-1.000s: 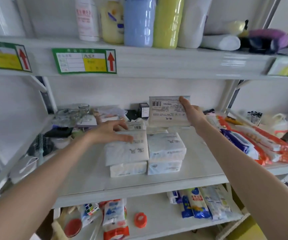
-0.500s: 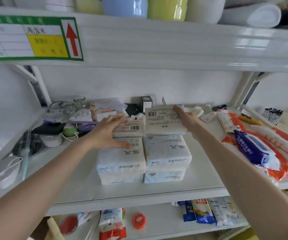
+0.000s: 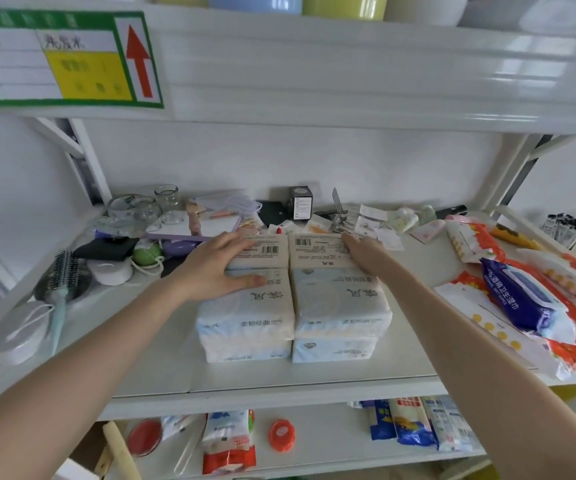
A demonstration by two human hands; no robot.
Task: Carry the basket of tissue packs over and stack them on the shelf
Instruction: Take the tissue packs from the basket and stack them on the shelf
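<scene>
Tissue packs (image 3: 293, 306) sitting mid-shelf (image 3: 314, 382), front pair stacked two high, two more being set in a back row. Left hand (image 3: 217, 268) resting flat, fingers spread, on back-left pack (image 3: 265, 254); right hand (image 3: 366, 254) pressing back-right pack (image 3: 317, 252), fingers straight. Stacking step, likely squaring up. Next probably: letting go, fetching more. Basket out of view.

Bright, soft, glare on upper shelf (image 3: 521, 74)
</scene>
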